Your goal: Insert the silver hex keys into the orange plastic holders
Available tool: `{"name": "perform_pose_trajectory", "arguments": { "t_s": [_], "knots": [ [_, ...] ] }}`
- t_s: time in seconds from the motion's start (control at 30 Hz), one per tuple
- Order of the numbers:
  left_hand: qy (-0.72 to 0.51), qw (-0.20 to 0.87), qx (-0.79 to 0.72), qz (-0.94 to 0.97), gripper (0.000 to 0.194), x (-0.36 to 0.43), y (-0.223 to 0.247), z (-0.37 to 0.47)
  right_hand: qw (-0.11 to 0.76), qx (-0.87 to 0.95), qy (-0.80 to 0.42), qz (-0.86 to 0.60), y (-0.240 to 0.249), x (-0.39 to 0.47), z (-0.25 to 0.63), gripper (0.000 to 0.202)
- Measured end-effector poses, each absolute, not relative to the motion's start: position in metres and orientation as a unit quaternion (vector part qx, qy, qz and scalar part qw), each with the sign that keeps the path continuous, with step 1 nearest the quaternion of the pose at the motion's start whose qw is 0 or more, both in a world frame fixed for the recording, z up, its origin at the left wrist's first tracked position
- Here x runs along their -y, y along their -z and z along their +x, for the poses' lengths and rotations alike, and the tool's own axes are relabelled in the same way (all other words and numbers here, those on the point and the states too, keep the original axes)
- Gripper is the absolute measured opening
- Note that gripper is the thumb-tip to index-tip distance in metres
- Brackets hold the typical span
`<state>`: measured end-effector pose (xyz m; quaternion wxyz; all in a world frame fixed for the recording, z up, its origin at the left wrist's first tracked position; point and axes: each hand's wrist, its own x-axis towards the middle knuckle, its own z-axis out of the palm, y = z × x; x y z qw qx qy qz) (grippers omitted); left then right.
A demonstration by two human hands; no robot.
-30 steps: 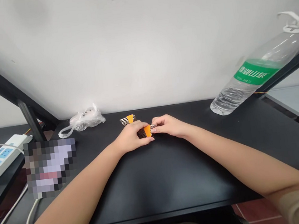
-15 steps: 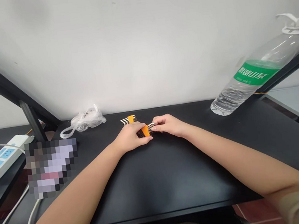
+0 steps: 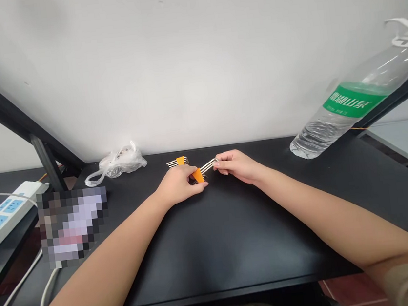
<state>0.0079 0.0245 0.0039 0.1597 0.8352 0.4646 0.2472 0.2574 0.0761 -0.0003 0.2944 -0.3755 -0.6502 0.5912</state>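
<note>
My left hand (image 3: 178, 185) grips a small orange holder (image 3: 197, 175) with metal hex keys in it, just above the black table (image 3: 214, 240). My right hand (image 3: 235, 165) pinches the bent end of a metal hex key (image 3: 208, 165) that sticks out of the holder to the right. A second orange holder with metal keys (image 3: 177, 162) lies on the table just behind my left hand, untouched.
A crumpled clear plastic bag (image 3: 119, 164) lies at the back left by the wall. A clear water bottle with a green label (image 3: 353, 106) stands at the back right. A white power strip (image 3: 1, 218) and cables lie at the far left, beside a black frame strut (image 3: 48, 163).
My right hand has drawn away to the right and up, pulling the metal key out from the orange holder. The left hand has stayed in place.
</note>
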Motion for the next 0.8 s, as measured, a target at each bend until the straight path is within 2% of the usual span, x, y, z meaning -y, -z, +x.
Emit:
{"name": "perform_pose_trajectory", "arguments": {
  "t_s": [0.3, 0.47, 0.57, 0.67, 0.8],
  "knots": [
    [-0.233, 0.197, -0.509, 0.805, 0.037, -0.026, -0.005, 0.005, 0.345, 0.560, -0.639, -0.399, 0.001, -0.086, 0.268, 0.041],
    [-0.221, 0.194, -0.509, 0.809, 0.035, -0.026, -0.008, 0.005, 0.285, 0.581, -0.620, -0.443, 0.001, -0.099, 0.282, 0.043],
    [-0.217, 0.186, -0.511, 0.811, 0.035, -0.025, -0.007, 0.006, 0.250, 0.632, -0.541, -0.495, 0.002, -0.100, 0.283, 0.040],
    [-0.213, 0.179, -0.511, 0.814, 0.035, -0.025, -0.006, 0.006, 0.206, 0.695, -0.413, -0.552, 0.002, -0.099, 0.281, 0.039],
    [-0.208, 0.176, -0.504, 0.819, 0.035, -0.025, -0.005, 0.005, 0.164, 0.765, -0.265, -0.563, 0.001, -0.098, 0.279, 0.037]
  ]
}}
